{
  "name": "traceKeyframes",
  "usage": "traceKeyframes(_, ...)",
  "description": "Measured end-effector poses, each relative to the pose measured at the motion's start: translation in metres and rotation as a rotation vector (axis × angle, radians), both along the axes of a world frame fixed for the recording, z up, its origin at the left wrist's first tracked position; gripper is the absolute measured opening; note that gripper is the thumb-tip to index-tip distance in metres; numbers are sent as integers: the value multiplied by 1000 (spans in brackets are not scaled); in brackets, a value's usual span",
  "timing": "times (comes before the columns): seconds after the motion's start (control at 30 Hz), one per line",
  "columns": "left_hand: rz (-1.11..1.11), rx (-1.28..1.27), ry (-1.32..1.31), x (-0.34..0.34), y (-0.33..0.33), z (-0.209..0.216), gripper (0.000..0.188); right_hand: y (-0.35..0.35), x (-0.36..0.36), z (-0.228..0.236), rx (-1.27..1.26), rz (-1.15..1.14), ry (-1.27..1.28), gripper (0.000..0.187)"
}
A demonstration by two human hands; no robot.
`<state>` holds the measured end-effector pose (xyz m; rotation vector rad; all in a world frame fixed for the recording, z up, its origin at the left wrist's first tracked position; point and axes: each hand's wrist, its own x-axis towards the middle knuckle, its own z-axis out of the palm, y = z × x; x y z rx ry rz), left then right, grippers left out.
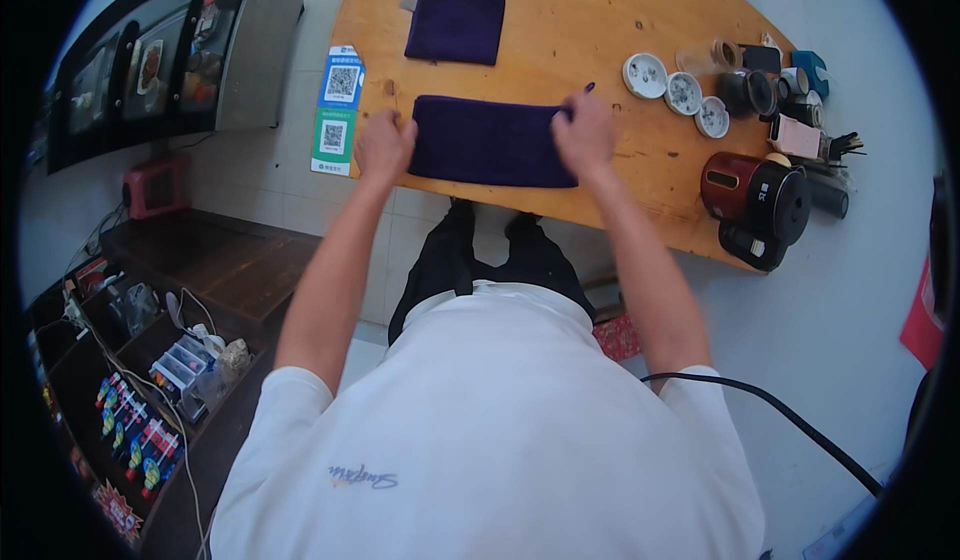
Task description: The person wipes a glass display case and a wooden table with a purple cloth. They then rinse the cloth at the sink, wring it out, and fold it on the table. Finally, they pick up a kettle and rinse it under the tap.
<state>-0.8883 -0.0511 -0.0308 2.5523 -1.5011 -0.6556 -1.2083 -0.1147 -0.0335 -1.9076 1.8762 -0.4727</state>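
Wood table (560, 20) carries a dark purple folded cloth (490, 142) along its near edge. Soft, light and limp, it seems best held at its short ends, where the left hand (384, 146) and right hand (585, 132) pinch it, fingers curled.

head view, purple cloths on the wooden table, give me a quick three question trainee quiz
1. True or false: both hands touch the long dark purple folded cloth at the near edge of the wooden table.
2. Which end does the left hand hold: A left, B right?
3. What lies farther up the table: a ____ purple cloth?

Key: 1 true; the right hand is on its other end. 2 A. 3 the smaller, squarer folded purple cloth.
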Motion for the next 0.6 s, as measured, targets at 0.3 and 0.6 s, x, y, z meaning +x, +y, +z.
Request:
traceKeyframes(0.3, 82, 98, -19, -24, 29, 10, 35, 100, 157, 3, 351, 349, -259, 40)
traceKeyframes(0.6, -21, 133, 570, 1, 4, -9, 33, 87, 174, 5, 314, 204, -547, 59)
